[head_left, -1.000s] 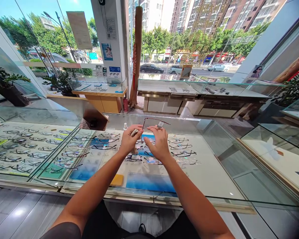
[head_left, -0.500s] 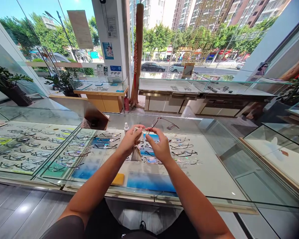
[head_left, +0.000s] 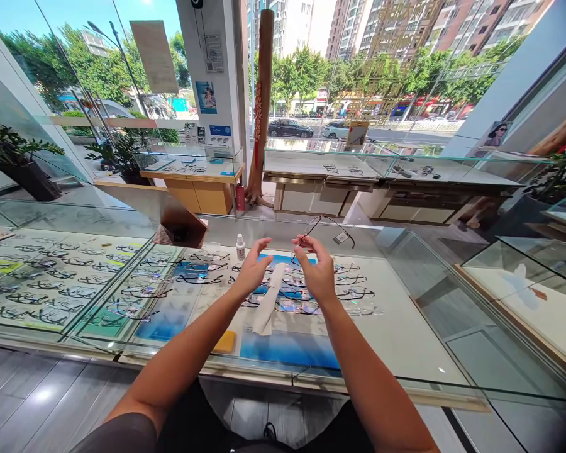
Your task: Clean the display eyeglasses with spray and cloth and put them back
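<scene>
My right hand [head_left: 316, 270] pinches a thin dark pair of glasses [head_left: 327, 228] with a small tag, held above the glass counter [head_left: 405, 327]. My left hand [head_left: 253, 267] hovers beside it with fingers spread and nothing in them. A pale cleaning cloth [head_left: 270, 299] hangs in the air just below and between my hands, touching neither. A small white bottle [head_left: 240, 246] stands on the counter left of my left hand.
Rows of glasses [head_left: 61, 283] lie inside the glass display case under the counter. A brown angled stand [head_left: 177, 220] sits at the back left. More display counters [head_left: 382, 173], potted plants [head_left: 16, 157] and windows onto a street lie beyond.
My left hand has opened and let go of the cloth, which now drops below the hands. My right hand has moved the glasses slightly right and away from the left hand.
</scene>
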Tool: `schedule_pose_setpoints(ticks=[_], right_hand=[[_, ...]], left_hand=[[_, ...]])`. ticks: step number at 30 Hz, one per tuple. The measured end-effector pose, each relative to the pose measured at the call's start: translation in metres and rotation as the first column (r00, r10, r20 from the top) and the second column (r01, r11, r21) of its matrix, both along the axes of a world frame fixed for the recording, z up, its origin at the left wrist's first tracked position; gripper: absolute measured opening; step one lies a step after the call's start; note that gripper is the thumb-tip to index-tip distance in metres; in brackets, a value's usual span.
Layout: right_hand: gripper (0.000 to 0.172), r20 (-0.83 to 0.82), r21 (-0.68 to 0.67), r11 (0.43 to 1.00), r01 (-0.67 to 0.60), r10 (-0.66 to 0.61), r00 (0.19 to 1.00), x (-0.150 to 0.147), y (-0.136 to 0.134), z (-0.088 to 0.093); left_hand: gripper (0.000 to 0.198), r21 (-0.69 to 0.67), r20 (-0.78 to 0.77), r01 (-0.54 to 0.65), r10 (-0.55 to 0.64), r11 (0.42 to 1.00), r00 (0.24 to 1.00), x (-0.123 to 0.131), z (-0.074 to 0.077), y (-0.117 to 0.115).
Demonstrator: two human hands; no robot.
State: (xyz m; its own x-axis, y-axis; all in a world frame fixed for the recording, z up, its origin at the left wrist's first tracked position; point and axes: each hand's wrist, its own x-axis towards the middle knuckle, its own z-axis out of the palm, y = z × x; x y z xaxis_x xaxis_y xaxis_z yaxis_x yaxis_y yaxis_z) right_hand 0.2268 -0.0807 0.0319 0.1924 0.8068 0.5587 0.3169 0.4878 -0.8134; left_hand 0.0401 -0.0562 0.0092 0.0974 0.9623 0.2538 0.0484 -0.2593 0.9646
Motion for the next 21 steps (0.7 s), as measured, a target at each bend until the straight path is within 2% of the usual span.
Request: schedule_pose_setpoints(ticks=[1, 2, 4, 5, 6, 9, 14, 16, 18, 19, 21], right_hand=[[0.04, -0.001, -0.002, 1.0, 0.001, -0.001, 1.0, 0.001, 0.001, 0.0], [0.04, -0.003, -0.004, 1.0, 0.001, -0.001, 1.0, 0.002, 0.002, -0.001], [0.04, -0.01, -0.008, 1.0, -0.004, 0.004, 1.0, 0.004, 0.003, -0.002], [0.041, -0.011, -0.01, 1.0, -0.01, 0.01, 1.0, 0.004, 0.004, -0.002], [0.041, -0.008, -0.012, 1.0, -0.02, 0.02, 1.0, 0.004, 0.005, -0.003], [0.04, 0.003, -0.024, 0.997, -0.072, 0.073, 0.997, 0.003, 0.006, -0.005], [0.037, -0.01, -0.078, 0.981, -0.176, 0.176, 0.984, 0.0, 0.007, -0.008], [0.036, -0.026, -0.1, 0.973, -0.206, 0.205, 0.978, 0.0, 0.008, -0.009], [0.035, -0.039, -0.114, 0.966, -0.232, 0.229, 0.973, 0.0, 0.008, -0.011], [0.035, -0.044, -0.117, 0.962, -0.249, 0.245, 0.969, -0.001, 0.009, -0.011], [0.035, -0.052, -0.117, 0.95, -0.289, 0.285, 0.957, -0.002, 0.009, -0.013]], left_hand=[[0.045, 0.098, -0.069, -0.123, 0.13, 0.988, 0.989, -0.004, 0.002, 0.002], [0.046, 0.183, -0.126, -0.259, 0.284, 0.948, 0.951, -0.009, 0.003, 0.004], [0.052, 0.27, -0.212, -0.476, 0.534, 0.837, 0.819, -0.019, 0.004, 0.011], [0.057, 0.272, -0.257, -0.533, 0.594, 0.801, 0.762, -0.024, 0.003, 0.016], [0.062, 0.257, -0.309, -0.553, 0.609, 0.793, 0.73, -0.029, 0.001, 0.021], [0.066, 0.157, -0.456, -0.502, 0.513, 0.851, 0.727, -0.042, -0.007, 0.038], [0.024, 0.045, -0.533, -0.45, 0.403, 0.892, 0.744, -0.052, -0.012, 0.049], [0.022, 0.05, -0.502, -0.407, 0.376, 0.912, 0.779, -0.051, -0.008, 0.048], [0.031, 0.061, -0.455, -0.33, 0.32, 0.942, 0.831, -0.049, -0.003, 0.045], [0.037, 0.05, -0.396, -0.264, 0.262, 0.963, 0.88, -0.047, 0.0, 0.044], [0.05, 0.0, -0.174, -0.078, 0.077, 0.997, 0.982, -0.043, 0.004, 0.041]])
